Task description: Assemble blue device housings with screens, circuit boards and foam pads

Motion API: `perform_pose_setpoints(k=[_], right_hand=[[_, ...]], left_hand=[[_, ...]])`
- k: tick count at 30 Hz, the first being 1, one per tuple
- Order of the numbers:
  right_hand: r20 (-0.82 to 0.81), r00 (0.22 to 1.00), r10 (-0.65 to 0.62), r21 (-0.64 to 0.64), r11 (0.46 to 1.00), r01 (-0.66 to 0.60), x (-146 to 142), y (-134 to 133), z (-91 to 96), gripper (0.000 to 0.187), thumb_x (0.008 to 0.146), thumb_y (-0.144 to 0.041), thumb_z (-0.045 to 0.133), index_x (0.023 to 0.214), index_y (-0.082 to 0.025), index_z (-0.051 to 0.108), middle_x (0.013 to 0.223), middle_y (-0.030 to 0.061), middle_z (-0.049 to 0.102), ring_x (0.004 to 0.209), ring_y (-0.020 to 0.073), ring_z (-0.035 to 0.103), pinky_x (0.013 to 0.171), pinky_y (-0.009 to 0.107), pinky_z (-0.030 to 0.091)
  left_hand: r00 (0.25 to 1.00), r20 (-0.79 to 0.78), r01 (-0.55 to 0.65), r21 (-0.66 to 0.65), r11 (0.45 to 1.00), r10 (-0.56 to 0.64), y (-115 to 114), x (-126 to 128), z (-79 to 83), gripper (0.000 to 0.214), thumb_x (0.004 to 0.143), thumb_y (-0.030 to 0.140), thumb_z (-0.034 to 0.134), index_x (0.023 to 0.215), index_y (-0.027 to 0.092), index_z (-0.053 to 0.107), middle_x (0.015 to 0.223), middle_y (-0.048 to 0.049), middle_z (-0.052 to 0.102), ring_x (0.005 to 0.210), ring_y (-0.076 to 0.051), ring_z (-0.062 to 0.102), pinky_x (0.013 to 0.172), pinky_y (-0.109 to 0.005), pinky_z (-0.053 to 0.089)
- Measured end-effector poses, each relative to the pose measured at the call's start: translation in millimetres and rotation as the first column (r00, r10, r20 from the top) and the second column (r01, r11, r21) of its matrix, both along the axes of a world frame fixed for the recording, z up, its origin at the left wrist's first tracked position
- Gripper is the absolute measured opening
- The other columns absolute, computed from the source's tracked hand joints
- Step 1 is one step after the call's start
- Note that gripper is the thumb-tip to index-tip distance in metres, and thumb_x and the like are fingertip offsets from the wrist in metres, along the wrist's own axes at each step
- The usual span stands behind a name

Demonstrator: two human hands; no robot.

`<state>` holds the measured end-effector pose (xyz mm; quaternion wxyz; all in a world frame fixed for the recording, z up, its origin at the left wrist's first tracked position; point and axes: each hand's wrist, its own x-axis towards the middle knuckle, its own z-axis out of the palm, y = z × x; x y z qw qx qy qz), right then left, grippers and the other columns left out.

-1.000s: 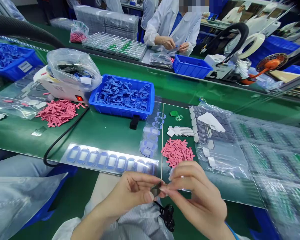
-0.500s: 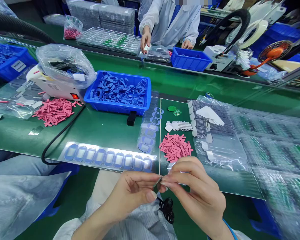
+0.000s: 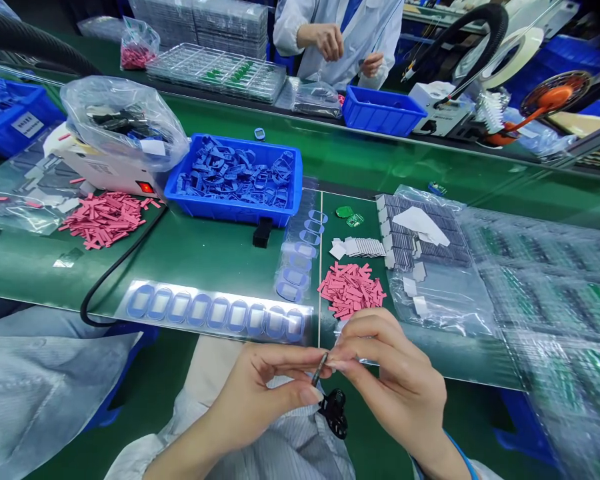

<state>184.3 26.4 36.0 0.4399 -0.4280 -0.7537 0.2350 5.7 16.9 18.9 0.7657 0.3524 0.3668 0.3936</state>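
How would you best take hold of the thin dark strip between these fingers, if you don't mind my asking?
I would pinch the thin dark strip across its flat faces near its lower end, coming from the side of the left hand. It looks narrow and stands slanted, and the right hand is at its upper end, so the lower end seems freer.
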Motion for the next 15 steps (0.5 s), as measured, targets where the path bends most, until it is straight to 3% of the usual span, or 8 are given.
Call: perform_pose_setpoints(k=[4,7,9,10,12,14,15], right_hand=[[0.109,0.991,-0.076,0.097,0.993,0.066,-4.3,-4.0,-7.5,0.019,0.082,-0.005,0.054,0.085,-0.024,0.057,0.074,0.0022,0.06,0.073,0.0183,0.055,0.066,0.035,0.045],[0.234,0.953,-0.191,0.322,0.941,0.11,-4.0,-15.5,-14.7,0.017,0.079,-0.006,0.054,0.083,-0.022,0.056,0.076,0.0025,0.06,0.074,0.0177,0.055,0.071,0.035,0.044],[0.255,0.941,-0.221,0.38,0.918,0.113,0.2,-25.8,-19.1,0.015,0.079,-0.007,0.052,0.082,-0.021,0.056,0.077,0.0022,0.058,0.075,0.0172,0.054,0.074,0.035,0.043],[0.226,0.947,-0.229,0.346,0.927,0.142,3.6,-30.4,-21.7,0.014,0.08,-0.008,0.051,0.082,-0.021,0.055,0.078,0.0022,0.057,0.075,0.0171,0.054,0.074,0.035,0.043],[0.145,0.952,-0.271,0.144,0.957,0.251,12.5,-36.4,-29.2,0.011,0.084,-0.01,0.048,0.081,-0.02,0.052,0.079,0.0026,0.054,0.076,0.0171,0.054,0.071,0.033,0.044],[0.176,0.916,-0.359,-0.047,0.927,0.372,22.3,-37.1,-41.4,0.009,0.088,-0.017,0.047,0.08,-0.021,0.049,0.079,0.0028,0.055,0.077,0.0173,0.055,0.066,0.031,0.046],[0.234,0.886,-0.399,-0.079,0.901,0.427,26.7,-35.9,-49.1,0.01,0.089,-0.02,0.048,0.079,-0.021,0.049,0.079,0.0028,0.056,0.076,0.0176,0.056,0.064,0.03,0.046]], left_hand=[[0.997,0.081,-0.016,-0.045,0.999,0.02,-2.8,5.7,-7.0,0.027,0.066,0.028,0.08,0.093,0.029,0.076,0.091,-0.0013,0.079,0.087,-0.019,0.073,0.082,-0.026,0.057],[0.985,0.108,-0.124,-0.104,0.987,0.135,-6.0,13.3,-12.8,0.026,0.062,0.025,0.083,0.088,0.027,0.077,0.09,-0.0028,0.079,0.086,-0.019,0.074,0.081,-0.026,0.058],[0.969,0.095,-0.214,-0.149,0.965,0.229,-6.5,16.3,-14.8,0.026,0.06,0.025,0.084,0.085,0.026,0.078,0.088,-0.0033,0.079,0.084,-0.019,0.074,0.08,-0.024,0.058],[0.959,0.083,-0.254,-0.17,0.952,0.27,-5.9,16.6,-15.3,0.026,0.06,0.026,0.084,0.085,0.026,0.078,0.088,-0.003,0.079,0.084,-0.018,0.074,0.079,-0.022,0.057],[0.941,0.057,-0.317,-0.206,0.926,0.335,-3.3,14.6,-15.7,0.026,0.06,0.027,0.084,0.085,0.027,0.078,0.086,-0.002,0.079,0.083,-0.016,0.074,0.077,-0.018,0.057],[0.935,0.044,-0.333,-0.233,0.914,0.352,-0.1,10.7,-16.1,0.025,0.061,0.028,0.084,0.085,0.026,0.078,0.087,-0.0019,0.079,0.081,-0.015,0.074,0.076,-0.017,0.057],[0.94,0.046,-0.319,-0.243,0.916,0.339,1.2,8.7,-16.6,0.025,0.061,0.028,0.084,0.085,0.026,0.078,0.087,-0.0022,0.079,0.081,-0.015,0.074,0.077,-0.018,0.057]])
